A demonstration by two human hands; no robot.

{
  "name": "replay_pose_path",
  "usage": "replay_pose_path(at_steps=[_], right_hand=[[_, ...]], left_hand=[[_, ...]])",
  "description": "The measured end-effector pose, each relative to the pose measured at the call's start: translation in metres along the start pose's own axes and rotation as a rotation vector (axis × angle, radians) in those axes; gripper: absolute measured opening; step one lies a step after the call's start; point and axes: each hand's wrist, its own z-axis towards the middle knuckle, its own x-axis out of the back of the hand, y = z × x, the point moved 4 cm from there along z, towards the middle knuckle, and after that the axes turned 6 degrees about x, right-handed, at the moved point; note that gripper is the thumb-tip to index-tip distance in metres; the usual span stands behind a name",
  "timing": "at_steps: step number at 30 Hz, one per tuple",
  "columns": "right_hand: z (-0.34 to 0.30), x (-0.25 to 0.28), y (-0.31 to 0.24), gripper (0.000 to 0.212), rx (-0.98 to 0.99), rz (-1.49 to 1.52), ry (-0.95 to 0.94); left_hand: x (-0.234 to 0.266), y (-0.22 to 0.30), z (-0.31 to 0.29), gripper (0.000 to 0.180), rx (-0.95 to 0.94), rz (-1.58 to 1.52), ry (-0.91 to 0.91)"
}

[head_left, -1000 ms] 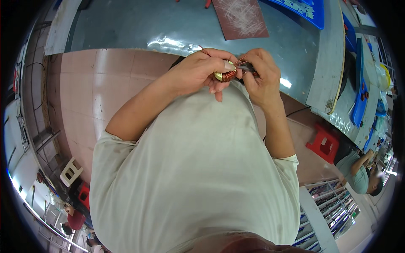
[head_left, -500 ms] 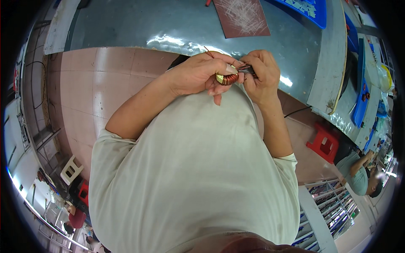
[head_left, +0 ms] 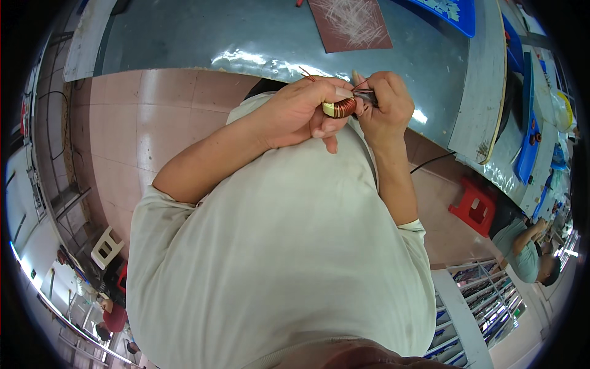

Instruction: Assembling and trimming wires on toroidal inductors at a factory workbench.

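Note:
Just over the table's near edge, my left hand [head_left: 299, 109] is closed around a wire-wound ring coil [head_left: 345, 109]. Copper-coloured wire wraps the coil, and a pale yellow patch shows on its left side. Thin wire ends [head_left: 305, 72] poke out above my left fingers, and others stretch across toward the right. My right hand [head_left: 388, 111] is bent close beside the coil, gripping a small dark metal tool [head_left: 367, 96] whose end meets the wires. Most of that tool is hidden by my fingers, so its kind cannot be made out.
A grey-topped table [head_left: 184, 40] spans the far side, bearing a scratched brown board [head_left: 350, 24] and a blue tray [head_left: 464, 21] of small pale pieces. To the right are a red stool [head_left: 473, 206] and a seated person [head_left: 522, 246]. A beige stool [head_left: 107, 247] stands left.
Both hands have shifted slightly right together with the coil. My right fingers have bent more, the right thumb now pointing up, and the dark tool has turned a little.

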Motion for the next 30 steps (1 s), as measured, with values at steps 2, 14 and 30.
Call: replay_pose_path(at_steps=[2,14,30], right_hand=[[-0.001,-0.003,0.002,0.022,-0.005,0.008,0.006],[-0.013,0.003,0.014,0.032,-0.056,0.062,-0.059],[-0.009,0.008,0.005,0.017,-0.263,0.221,-0.231]], left_hand=[[-0.002,0.0,0.0,0.033,0.006,-0.058,0.027],[0.013,0.01,0.004,0.025,-0.08,0.182,0.133],[0.02,0.026,-0.003,0.016,-0.444,0.848,0.271]])
